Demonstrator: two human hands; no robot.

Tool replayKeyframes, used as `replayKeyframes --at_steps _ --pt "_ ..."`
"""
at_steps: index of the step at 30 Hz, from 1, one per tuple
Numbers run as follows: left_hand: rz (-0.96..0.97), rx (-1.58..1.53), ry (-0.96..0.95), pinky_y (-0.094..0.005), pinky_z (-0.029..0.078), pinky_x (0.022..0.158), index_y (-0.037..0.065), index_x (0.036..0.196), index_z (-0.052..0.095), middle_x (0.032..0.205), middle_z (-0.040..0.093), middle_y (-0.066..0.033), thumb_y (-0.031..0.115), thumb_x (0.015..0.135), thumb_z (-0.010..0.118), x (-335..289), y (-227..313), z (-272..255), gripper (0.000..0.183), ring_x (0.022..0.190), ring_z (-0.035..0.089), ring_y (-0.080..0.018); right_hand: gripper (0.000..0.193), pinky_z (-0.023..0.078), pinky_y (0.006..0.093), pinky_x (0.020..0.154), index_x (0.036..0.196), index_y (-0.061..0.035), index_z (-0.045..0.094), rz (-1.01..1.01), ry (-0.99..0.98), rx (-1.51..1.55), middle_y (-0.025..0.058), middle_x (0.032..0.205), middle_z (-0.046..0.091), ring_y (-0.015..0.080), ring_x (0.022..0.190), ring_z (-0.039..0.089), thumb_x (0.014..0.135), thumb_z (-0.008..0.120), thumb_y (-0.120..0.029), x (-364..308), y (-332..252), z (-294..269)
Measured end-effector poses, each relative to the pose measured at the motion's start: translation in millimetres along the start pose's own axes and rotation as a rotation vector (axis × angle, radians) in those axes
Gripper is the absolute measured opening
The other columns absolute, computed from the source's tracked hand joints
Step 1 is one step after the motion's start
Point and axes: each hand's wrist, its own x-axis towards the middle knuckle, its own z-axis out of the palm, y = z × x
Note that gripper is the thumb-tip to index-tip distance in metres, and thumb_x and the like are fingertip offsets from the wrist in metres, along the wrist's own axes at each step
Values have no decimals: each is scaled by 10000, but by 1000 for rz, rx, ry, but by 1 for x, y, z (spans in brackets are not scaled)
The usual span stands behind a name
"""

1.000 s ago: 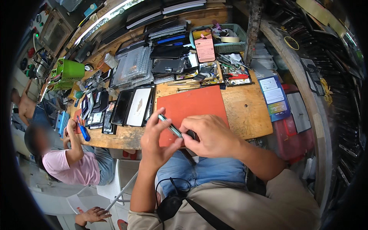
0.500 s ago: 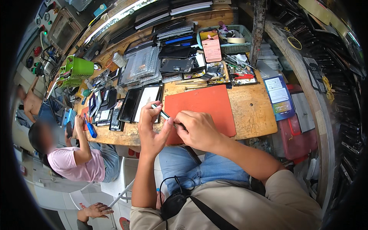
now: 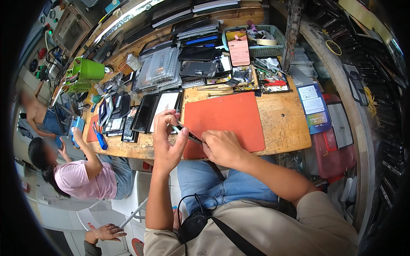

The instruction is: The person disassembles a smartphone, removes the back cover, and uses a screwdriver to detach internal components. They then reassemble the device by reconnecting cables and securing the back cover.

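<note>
Over the near left edge of the orange-red mat, both hands hold a thin dark phone-like slab, seen almost edge-on. My left hand grips its upper left end between thumb and curled fingers. At the lower right end, my right hand is closed on it, with the fingers bent under and their tips hidden. Whether the slab is a whole phone or only a part cannot be made out. Left of my left hand lie a black-screened phone and a white sheet or panel.
A phone with a lit screen leans on a green basket at the back. Stacked clear plastic trays and a green bin stand left. Red-handled pliers lie back right. A co-worker in pink sits left.
The slab has turned in my fingers, showing more of its dark edge. My right hand has shifted slightly downward. On the left, the co-worker's hands and head have moved.
</note>
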Motion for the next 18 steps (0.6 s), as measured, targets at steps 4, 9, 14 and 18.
replayKeyframes --at_steps 4,9,14,18 --pt "21 -28 39 -438 485 1161 19 1208 532 1466 489 -195 45 959 730 -2 -5 5 320 1374 565 -291 91 564 557 695 915 -19 688 11 -1 -23 169 876 724 420 809 732 924 687 -109 -3 2 2" --pt "50 -111 54 -478 414 1218 18 1250 529 1530 466 -193 37 940 738 -9 -12 0 374 1431 532 -319 91 576 552 704 914 -10 681 18 -71 -94 184 897 730 427 820 738 895 696 -98 0 -3 0" --pt "104 -77 54 -487 384 1219 50 1326 458 1526 445 -203 32 891 798 -26 -25 -5 552 1443 509 -331 108 604 529 725 923 1 679 37 -149 -162 191 921 750 404 839 760 846 710 -68 8 -9 -2" --pt "104 -8 89 -470 391 1209 71 1335 413 1507 432 -205 -28 849 829 -27 -29 -1 647 1408 525 -312 126 582 566 739 989 -8 673 46 -151 -156 215 930 743 441 861 744 896 694 -90 10 -3 -5"
